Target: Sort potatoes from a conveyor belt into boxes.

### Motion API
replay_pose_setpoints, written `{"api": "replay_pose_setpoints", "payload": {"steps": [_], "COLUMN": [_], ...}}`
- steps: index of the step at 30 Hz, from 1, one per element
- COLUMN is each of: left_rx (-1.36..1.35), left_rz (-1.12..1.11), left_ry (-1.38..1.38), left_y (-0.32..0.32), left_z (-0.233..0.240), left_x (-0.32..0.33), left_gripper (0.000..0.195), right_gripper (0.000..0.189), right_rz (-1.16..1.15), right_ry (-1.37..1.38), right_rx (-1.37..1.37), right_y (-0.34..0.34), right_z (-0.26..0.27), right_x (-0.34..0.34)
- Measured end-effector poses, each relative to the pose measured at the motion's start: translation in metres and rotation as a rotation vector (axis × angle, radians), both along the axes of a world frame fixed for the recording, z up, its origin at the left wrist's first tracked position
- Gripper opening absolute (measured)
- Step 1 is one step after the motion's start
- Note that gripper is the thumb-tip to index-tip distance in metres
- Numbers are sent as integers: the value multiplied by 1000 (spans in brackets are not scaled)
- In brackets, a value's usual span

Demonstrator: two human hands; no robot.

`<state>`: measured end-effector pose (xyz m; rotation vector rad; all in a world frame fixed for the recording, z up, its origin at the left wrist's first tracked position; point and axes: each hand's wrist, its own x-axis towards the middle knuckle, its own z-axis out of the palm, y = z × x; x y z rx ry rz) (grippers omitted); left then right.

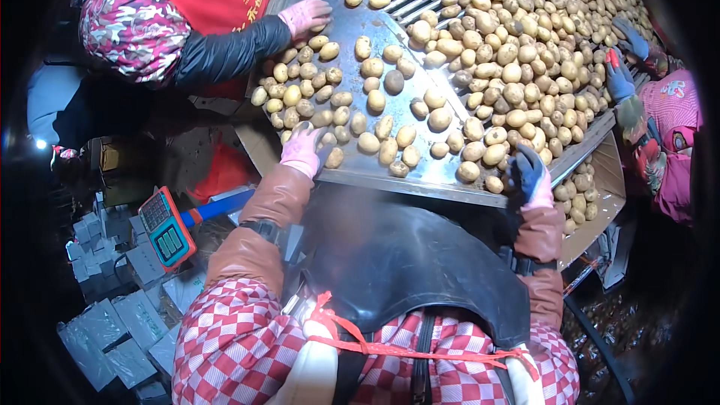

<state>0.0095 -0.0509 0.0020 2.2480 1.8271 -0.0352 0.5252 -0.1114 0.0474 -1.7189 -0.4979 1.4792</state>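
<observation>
My left hand point(306, 149), in a pink glove with a grey palm, lies over potatoes at the left front of a metal sorting table point(346, 8). Its fingertips touch a few of them, and its palm is hidden. At the front right corner, my right hand point(529, 174) wears a pink glove with a blue-grey coating. Its fingers are apart beside the potato heap, with nothing visible in them. A single potato point(494, 184) rests just left of it, close to the front edge. Between my hands, loose potatoes point(388, 151) are scattered over the metal.
A large potato heap point(523, 56) covers the roller bars point(410, 5). Another person's gloved hand point(306, 16) reaches in at upper left; a co-worker's gloved hands point(620, 76) are at right. Below the right edge stands a cardboard box point(604, 214) of potatoes. A digital scale display point(167, 229) stands left.
</observation>
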Motion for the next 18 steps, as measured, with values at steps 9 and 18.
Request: {"api": "replay_pose_setpoints", "payload": {"steps": [9, 18], "left_rx": [164, -5], "left_rz": [344, 368], "left_ry": [-121, -264], "left_y": [144, 133], "left_z": [-20, -35], "left_x": [-42, -65], "left_gripper": [26, 42], "right_gripper": [36, 35], "right_rz": [611, 534], "right_ry": [-503, -87], "right_rx": [332, 78], "right_y": [73, 17], "right_z": [-71, 41], "right_x": [-146, -143]}}
